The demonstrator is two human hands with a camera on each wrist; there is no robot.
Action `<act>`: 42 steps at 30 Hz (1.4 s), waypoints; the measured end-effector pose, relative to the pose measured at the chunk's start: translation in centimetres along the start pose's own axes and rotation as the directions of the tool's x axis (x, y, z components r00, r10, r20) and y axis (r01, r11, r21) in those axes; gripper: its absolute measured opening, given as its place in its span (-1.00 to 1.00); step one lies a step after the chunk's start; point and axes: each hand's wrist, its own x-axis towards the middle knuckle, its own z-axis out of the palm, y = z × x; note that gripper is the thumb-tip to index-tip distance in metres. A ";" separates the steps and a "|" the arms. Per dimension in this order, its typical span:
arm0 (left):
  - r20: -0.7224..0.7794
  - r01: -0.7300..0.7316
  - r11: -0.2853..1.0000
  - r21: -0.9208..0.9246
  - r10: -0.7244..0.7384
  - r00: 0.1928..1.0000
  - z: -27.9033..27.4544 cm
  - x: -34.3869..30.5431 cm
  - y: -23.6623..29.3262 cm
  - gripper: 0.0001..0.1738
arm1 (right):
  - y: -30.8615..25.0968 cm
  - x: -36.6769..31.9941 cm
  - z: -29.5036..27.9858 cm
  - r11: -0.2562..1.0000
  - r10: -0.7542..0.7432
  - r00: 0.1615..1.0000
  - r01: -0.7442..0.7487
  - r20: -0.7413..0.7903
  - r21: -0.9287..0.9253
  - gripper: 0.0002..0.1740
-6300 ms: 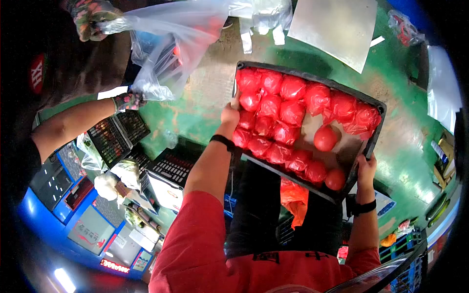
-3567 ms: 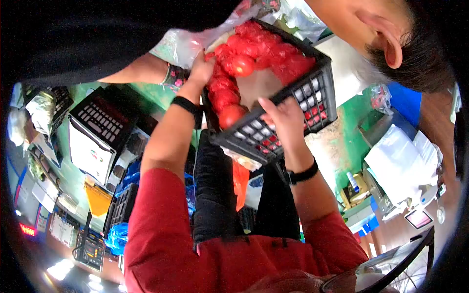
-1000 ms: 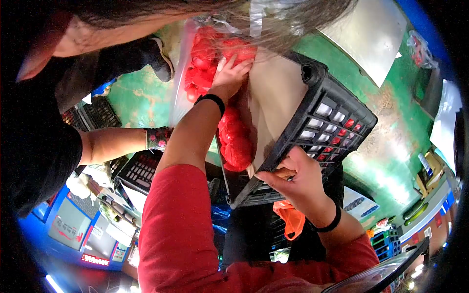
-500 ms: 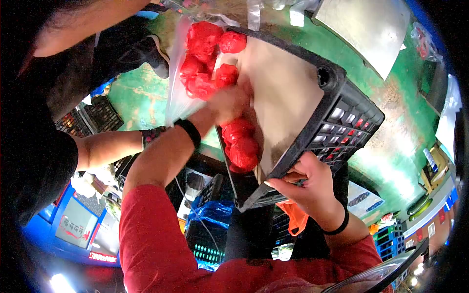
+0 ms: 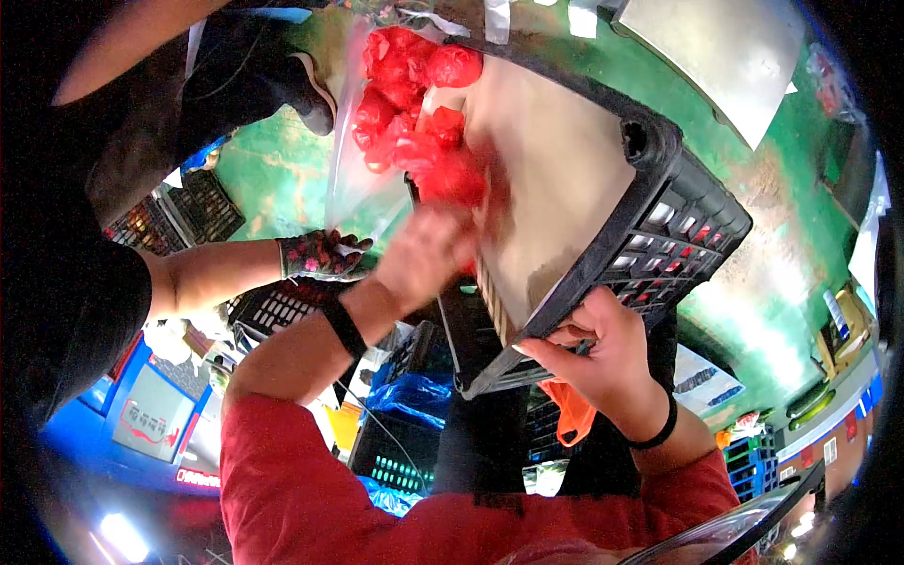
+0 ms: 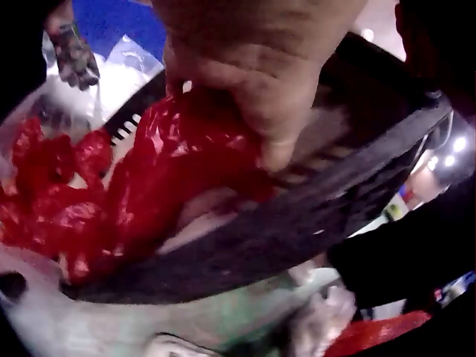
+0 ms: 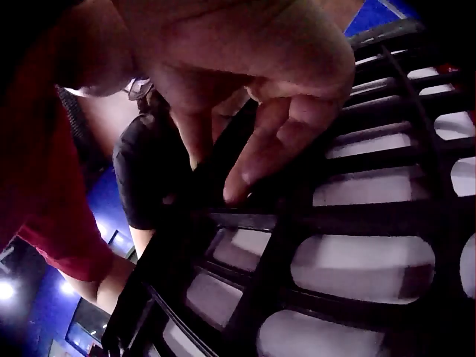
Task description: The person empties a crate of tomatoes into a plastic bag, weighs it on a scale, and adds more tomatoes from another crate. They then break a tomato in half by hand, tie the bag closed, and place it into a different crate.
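Observation:
A black plastic crate point(image 5: 659, 169) is tilted toward the left, its pale liner largely bare. Tomatoes wrapped in red plastic point(image 5: 452, 179) are bunched at its low left side, several of them inside a clear plastic bag point(image 5: 347, 184). My left hand point(image 5: 428, 250), blurred, lies against the lower tomatoes; in the left wrist view the hand point(image 6: 253, 52) covers part of the red bundle, its thumb pointing down. With my right hand point(image 5: 607, 353) I grip the crate's near rim; in the right wrist view its fingers point(image 7: 260, 149) bend over that rim.
Another person's gloved hand point(image 5: 325, 254) is close to the bag, and that person's shoe point(image 5: 315, 94) is behind it. Dark crates point(image 5: 207, 207) stand on the green floor at left. A metal sheet point(image 5: 720, 56) lies at upper right. An orange bag point(image 5: 568, 411) hangs below the crate.
Both hands held the crate, filled with tomatoes, at first. It has since tipped left and tomatoes have moved into the bag. My left hand left the rim and sweeps along them; my right keeps gripping.

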 end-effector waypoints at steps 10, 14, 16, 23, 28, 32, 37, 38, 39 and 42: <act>-0.045 -0.052 0.898 0.437 0.080 0.996 6.4 4.0 -7.5 -0.45 | 0.1 0.0 -0.1 0.999 0.018 1.000 -0.018 -0.011 -0.036 -0.59; 0.366 0.056 0.932 0.357 -0.194 0.910 7.8 4.2 -10.3 -0.40 | -0.1 -0.1 -0.1 0.999 -0.001 1.000 0.001 0.001 -0.034 -0.58; 0.412 0.244 0.932 0.270 -0.341 0.845 7.1 4.1 -10.6 -0.37 | -0.2 0.1 0.0 0.998 -0.042 0.999 0.043 0.007 -0.041 -0.58; -0.403 0.405 0.728 0.552 -0.192 0.895 3.2 7.3 -10.7 -0.46 | 0.0 -0.1 -0.4 0.997 -0.030 0.999 0.031 0.021 -0.067 -0.59; 0.047 -0.065 0.697 0.714 0.045 0.998 9.2 11.1 -13.1 -0.31 | -0.4 -0.4 -1.0 0.994 -0.012 0.998 0.017 0.054 -0.110 -0.59; 0.105 -0.028 0.682 0.731 -0.072 0.992 9.6 11.1 -13.7 -0.41 | 0.3 -0.6 -1.4 0.990 -0.020 0.996 0.032 0.087 -0.140 -0.58; -0.121 0.384 0.684 0.620 -0.401 0.908 9.1 8.4 -17.3 -0.51 | 0.5 -0.5 -1.3 0.996 -0.015 0.995 0.024 0.103 -0.085 -0.57; -0.192 0.611 0.603 0.514 -0.613 0.766 7.9 7.8 -18.1 -0.45 | 0.5 -0.6 -1.2 0.997 -0.012 0.995 0.020 0.101 -0.078 -0.57; -0.358 0.819 0.572 0.045 -0.756 0.548 7.5 6.0 -20.7 -0.46 | 0.5 -0.7 -1.2 0.996 -0.047 0.996 0.053 0.080 -0.074 -0.56; -0.241 0.607 0.775 -0.174 -0.631 0.737 4.4 6.9 -23.0 -0.54 | 0.3 -0.7 -1.8 0.989 -0.096 0.993 0.103 0.064 -0.110 -0.56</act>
